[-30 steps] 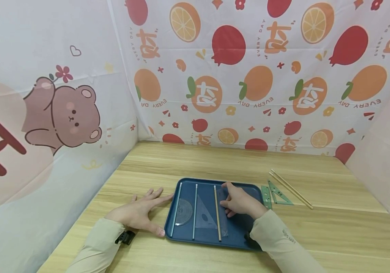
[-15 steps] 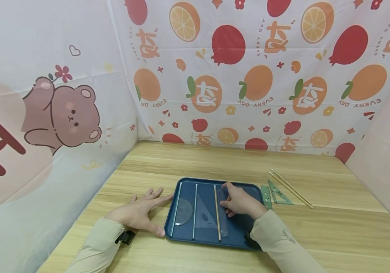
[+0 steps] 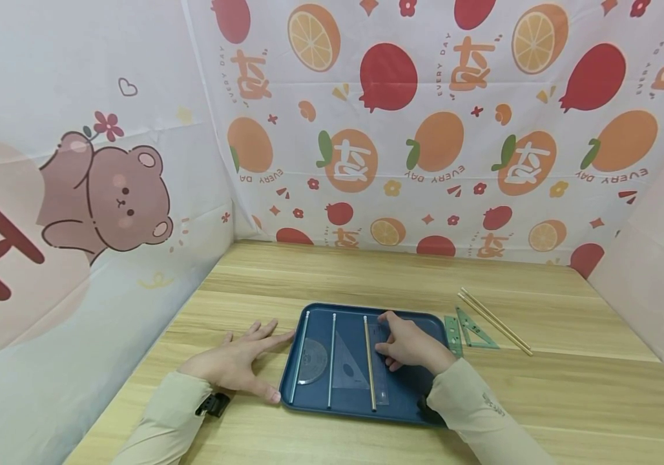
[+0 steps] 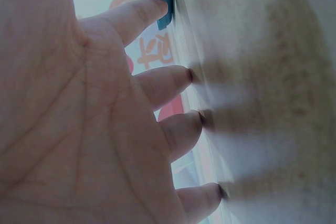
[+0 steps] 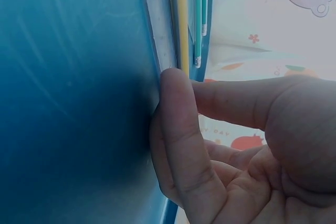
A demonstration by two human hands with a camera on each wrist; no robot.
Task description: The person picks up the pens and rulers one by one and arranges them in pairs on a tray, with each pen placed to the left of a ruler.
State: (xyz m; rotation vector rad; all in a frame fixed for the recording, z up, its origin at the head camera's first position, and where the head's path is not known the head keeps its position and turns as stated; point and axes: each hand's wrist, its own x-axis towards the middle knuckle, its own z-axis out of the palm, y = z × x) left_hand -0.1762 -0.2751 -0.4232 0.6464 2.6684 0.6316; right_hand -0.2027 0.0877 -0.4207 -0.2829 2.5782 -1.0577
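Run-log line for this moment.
Left hand: spread at edge of tray | Right hand: holds clear ruler in tray | Yellow pencil: left of ruler | Green set square: on table

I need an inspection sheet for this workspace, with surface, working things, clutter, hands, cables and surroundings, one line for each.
Surface: wood-grain table.
Working things: blue tray bearing a protractor, clear triangle, clear ruler, two teal pencils, yellow pencil.
Clutter: outside the tray, green ruler, green triangle, two thin yellow sticks.
Left hand: fingers spread, thumb at tray edge.
Right hand: pinches the clear ruler.
Cables: nothing seen.
Surroundings: fruit-print backdrop, bear-print sheet.
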